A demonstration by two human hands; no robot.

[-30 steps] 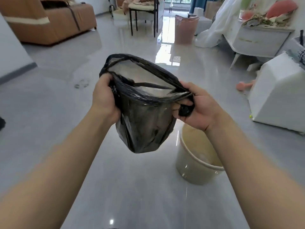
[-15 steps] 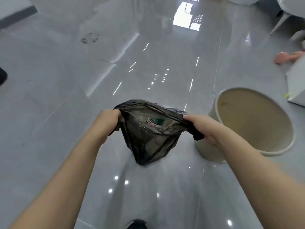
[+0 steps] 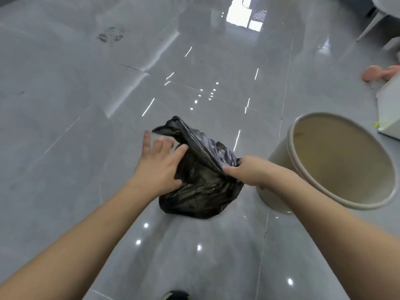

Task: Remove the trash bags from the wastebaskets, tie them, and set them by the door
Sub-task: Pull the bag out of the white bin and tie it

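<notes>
A black trash bag (image 3: 201, 187) hangs low over the grey floor, its top edge drawn into a ridge. My right hand (image 3: 249, 172) pinches that top edge at the bag's right side. My left hand (image 3: 160, 163) lies against the bag's left side with its fingers spread and straight; its fingertips are blurred. A beige wastebasket (image 3: 281, 169) stands just right of the bag with no liner inside it.
A white cabinet corner (image 3: 389, 109) sits at the right edge, with a pink object (image 3: 376, 73) on the floor beyond it. A white furniture leg (image 3: 368, 27) shows at the top right. My shoe tip (image 3: 175, 295) is at the bottom edge.
My left hand has let go of the bag's rim and spread open against its side. The bag's mouth has collapsed shut and the bag has dropped lower.
</notes>
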